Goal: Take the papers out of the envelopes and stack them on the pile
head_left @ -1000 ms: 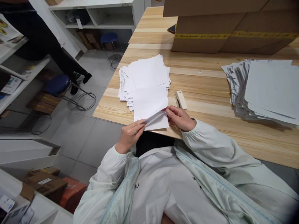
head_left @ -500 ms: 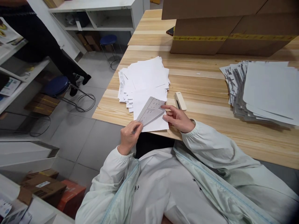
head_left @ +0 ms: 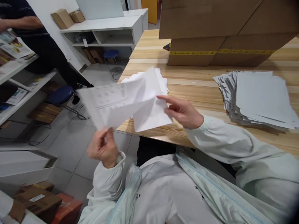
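Observation:
My left hand [head_left: 104, 147] pinches the edge of a printed sheet of paper [head_left: 109, 101], lifted and swung out past the table's left edge, blurred by motion. The sheet bends back toward a blank white sheet [head_left: 151, 119] lying at the table's front edge. My right hand [head_left: 183, 112] rests over that sheet, index finger stretched out to touch the paper, the other fingers loosely bent and apart from it. Behind the lifted sheet lies a loose pile of papers [head_left: 162, 81], mostly covered. The stapler seen earlier is hidden, apparently by my right hand.
A thick, uneven paper stack [head_left: 261, 96] lies on the right of the wooden table [head_left: 191, 88]. Cardboard boxes [head_left: 193, 53] stand at the back, a dark phone [head_left: 166, 46] beside them. A person [head_left: 56, 59] stands left, near a blue stool [head_left: 60, 95].
My left hand has moved left and pulled the printed sheet out over the floor, unfolding it wider. My right hand stays near the same spot. The view has tilted slightly upward.

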`<state>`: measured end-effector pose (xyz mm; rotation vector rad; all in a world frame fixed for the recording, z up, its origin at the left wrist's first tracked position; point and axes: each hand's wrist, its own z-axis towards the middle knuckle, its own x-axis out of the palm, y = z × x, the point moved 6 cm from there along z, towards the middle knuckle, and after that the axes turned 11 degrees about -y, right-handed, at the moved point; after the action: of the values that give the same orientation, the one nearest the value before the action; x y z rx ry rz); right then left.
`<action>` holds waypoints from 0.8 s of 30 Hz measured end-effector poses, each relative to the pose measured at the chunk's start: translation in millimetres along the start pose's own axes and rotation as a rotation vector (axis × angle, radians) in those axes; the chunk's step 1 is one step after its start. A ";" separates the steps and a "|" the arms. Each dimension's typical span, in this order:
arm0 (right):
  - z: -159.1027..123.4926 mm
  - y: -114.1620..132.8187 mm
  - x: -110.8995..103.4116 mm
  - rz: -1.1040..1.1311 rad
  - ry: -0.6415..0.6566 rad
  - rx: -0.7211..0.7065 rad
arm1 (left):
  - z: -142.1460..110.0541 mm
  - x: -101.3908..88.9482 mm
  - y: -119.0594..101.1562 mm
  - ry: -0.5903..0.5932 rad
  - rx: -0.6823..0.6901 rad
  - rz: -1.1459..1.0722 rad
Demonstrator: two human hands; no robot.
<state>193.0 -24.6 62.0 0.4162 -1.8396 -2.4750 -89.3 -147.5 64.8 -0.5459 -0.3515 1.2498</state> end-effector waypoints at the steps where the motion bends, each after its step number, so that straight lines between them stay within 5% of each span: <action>1: 14.7 7.0 -3.5 0.006 0.007 -0.015 | 12.0 -8.1 0.3 -0.098 -0.014 0.018; 3: 48.5 8.0 -9.0 0.024 -0.008 0.005 | 29.7 -17.6 -0.6 -0.206 -0.014 0.031; 7: 110.3 -28.9 -11.6 -0.061 -0.087 0.135 | 41.2 -18.6 -5.5 -0.195 0.050 0.057; 11: 128.9 -53.3 -15.2 -0.512 -0.112 0.088 | 36.1 -18.3 -11.5 -0.157 0.204 0.065; 13: 116.4 -42.2 -18.9 -0.684 -0.151 -0.036 | 31.3 -18.9 -16.3 -0.138 0.327 0.073; 15: 90.4 -25.9 -18.5 -0.592 -0.144 -0.061 | 23.7 -18.4 -24.0 -0.104 0.461 0.072; 18: 35.6 -13.7 -1.6 -0.129 0.031 0.208 | 2.7 -13.5 -41.0 0.026 0.629 0.009; 21: -18.3 -16.7 14.1 0.132 0.058 0.453 | -32.4 -7.3 -58.3 0.337 0.698 -0.249; 24: -50.5 -32.1 12.0 0.135 -0.078 0.439 | -68.4 -4.0 -59.6 0.672 0.488 -0.486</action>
<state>197.3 -64.4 15.9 0.1958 -2.3565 -2.0198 -6.6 -177.6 42.7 -0.3931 0.3680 0.5916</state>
